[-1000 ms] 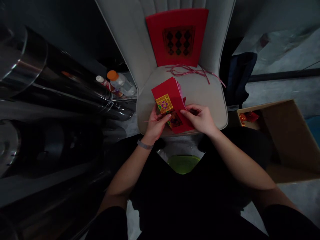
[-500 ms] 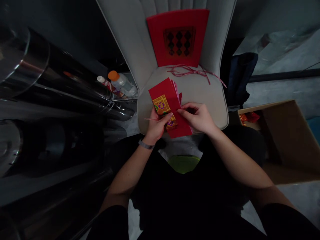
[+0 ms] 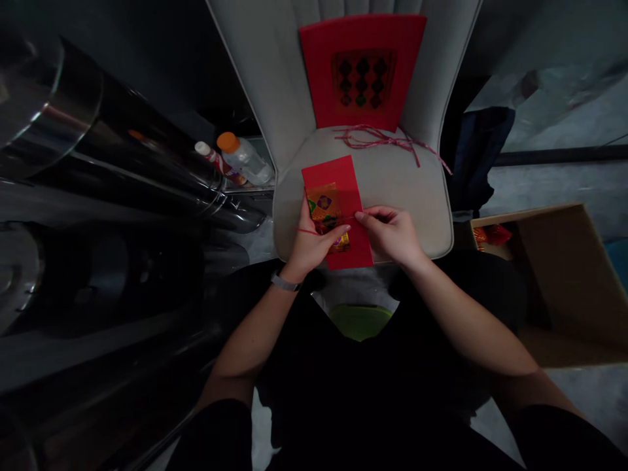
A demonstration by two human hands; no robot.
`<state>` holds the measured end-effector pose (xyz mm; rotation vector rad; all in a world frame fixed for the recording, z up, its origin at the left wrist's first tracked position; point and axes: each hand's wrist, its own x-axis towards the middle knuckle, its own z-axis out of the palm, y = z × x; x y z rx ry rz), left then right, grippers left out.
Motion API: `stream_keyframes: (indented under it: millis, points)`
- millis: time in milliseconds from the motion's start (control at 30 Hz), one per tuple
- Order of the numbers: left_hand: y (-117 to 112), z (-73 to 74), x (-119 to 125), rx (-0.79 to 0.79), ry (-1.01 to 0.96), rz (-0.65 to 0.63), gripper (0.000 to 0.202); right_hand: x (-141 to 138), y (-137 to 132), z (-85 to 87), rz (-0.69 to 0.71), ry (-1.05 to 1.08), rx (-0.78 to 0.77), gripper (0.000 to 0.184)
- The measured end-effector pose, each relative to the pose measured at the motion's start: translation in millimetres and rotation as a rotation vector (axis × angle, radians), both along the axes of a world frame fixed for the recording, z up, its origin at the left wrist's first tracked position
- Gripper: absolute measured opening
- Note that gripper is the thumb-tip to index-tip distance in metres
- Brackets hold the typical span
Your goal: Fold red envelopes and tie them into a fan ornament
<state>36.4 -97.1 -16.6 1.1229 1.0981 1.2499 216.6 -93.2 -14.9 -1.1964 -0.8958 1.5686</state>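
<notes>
**Hands working over a chair seat, seen from above.** The left hand (image 3: pixel 314 239) cups a red packet (image 3: pixel 338 196) from below and at its near edge, fingers closed around it, with the thumb lying across its face. The right hand (image 3: pixel 390 235) comes in from the chair's right side, its thumb and forefinger meeting at the packet's edge in a pinch, apparently on a thin red string (image 3: pixel 308 230). That string crosses the packet's lower part and trails out past the left hand. The packet sits just above the front of the chair (image 3: pixel 407 203), held clear of the seat or only just touching it; the pictures do not settle which. A gold card (image 3: pixel 321 204) with a purple and green pattern lies on the packet's face, partly under the left thumb.

**State of the work.** One packet is in hand, and the string lies across it. No knot shows. A loose tangle of pink string (image 3: pixel 377 137) lies at the back of the seat, a red panel (image 3: pixel 363 39) stands against the backrest, and red and gold pieces (image 3: pixel 490 234) sit in a carton (image 3: pixel 564 275) right of the chair.

**Hidden or unclear.** The fingers cover the string's path at the right hand, and the packet's underside cannot be seen. The carton's contents are cut off by its wall, and the dim area left of the chair is hard to make out.
</notes>
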Motion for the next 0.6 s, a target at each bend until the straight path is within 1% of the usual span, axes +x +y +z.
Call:
stream_keyframes:
  millis: [100, 267, 367, 467, 600]
  points:
    - [-1.3, 4.1, -1.2, -0.005, 0.001, 0.006, 0.119, 1.0, 1.2, 3.7, 0.022, -0.003, -0.007, 0.036]
    - [-3.0, 7.9, -5.0, -0.037, -0.024, -0.008, 0.111, 7.1, 4.3, 9.1, 0.082, 0.019, -0.054, 0.035]
    - [-3.2, 8.7, -6.7, -0.065, -0.047, -0.004, 0.114, 9.9, 5.1, 8.2, 0.120, 0.016, -0.060, 0.035]
    - [-4.0, 9.4, -6.6, -0.089, -0.064, 0.007, 0.114, 10.4, 5.7, 6.8, 0.109, -0.005, -0.048, 0.035]
    - [-5.4, 8.8, -4.5, -0.066, -0.075, 0.032, 0.113, 9.0, 6.7, 9.7, 0.087, -0.019, -0.017, 0.034]
